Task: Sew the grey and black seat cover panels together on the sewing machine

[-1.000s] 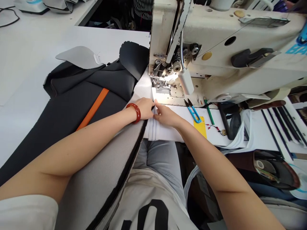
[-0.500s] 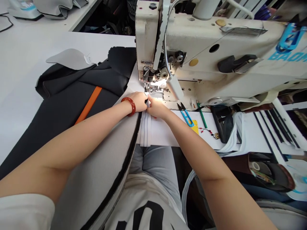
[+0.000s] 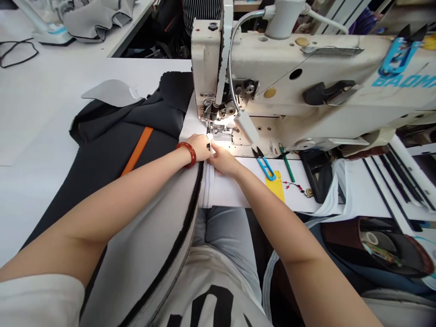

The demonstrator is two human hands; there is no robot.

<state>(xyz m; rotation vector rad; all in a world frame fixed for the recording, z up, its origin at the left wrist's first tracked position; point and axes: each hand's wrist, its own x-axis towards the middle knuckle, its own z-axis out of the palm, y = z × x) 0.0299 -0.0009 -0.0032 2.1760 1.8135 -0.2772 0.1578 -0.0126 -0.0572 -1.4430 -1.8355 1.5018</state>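
My left hand (image 3: 199, 147) is closed on the edge of a large grey and black fabric piece (image 3: 153, 211), just in front of the sewing machine's presser foot (image 3: 209, 129). Against it, my right hand (image 3: 223, 159) pinches a white zipper tape (image 3: 206, 186) with grey lines, which hangs down over the table edge. Both sets of fingertips meet close to the needle area, where a lamp shines. The fabric's dark side (image 3: 105, 150), with an orange strip (image 3: 138, 150), spreads out left of my forearm. My fingers partly hide the layers between them.
The sewing machine (image 3: 272, 72) fills the back right. Right of my hand lie blue thread snips (image 3: 264, 164), a green pencil (image 3: 286, 163), a yellow card (image 3: 275, 185) and a black tray (image 3: 318, 181). A brown container (image 3: 344, 234) stands lower right. Grey fabric (image 3: 97, 18) lies at the back left.
The view has shifted slightly. Both hands keep their hold near the presser foot, and the fabric lies almost the same way.
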